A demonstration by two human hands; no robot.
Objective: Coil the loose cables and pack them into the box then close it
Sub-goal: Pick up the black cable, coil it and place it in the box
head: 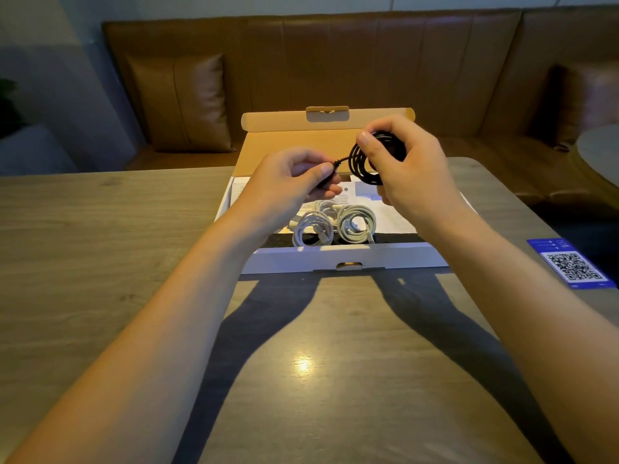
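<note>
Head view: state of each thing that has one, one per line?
Box: open, lid up.
Black cable: coiled, held above the box.
White cables: coiled, lying in the box.
Right hand: grips the black coil.
Left hand: pinches the black cable's end.

Black cable [363, 162], white cables [335, 226], brown sofa [335, 61]

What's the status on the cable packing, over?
Right hand grips black cable coil; left hand pinches its loose end. White coils already in open box. Lid up, nothing blocking.
</note>
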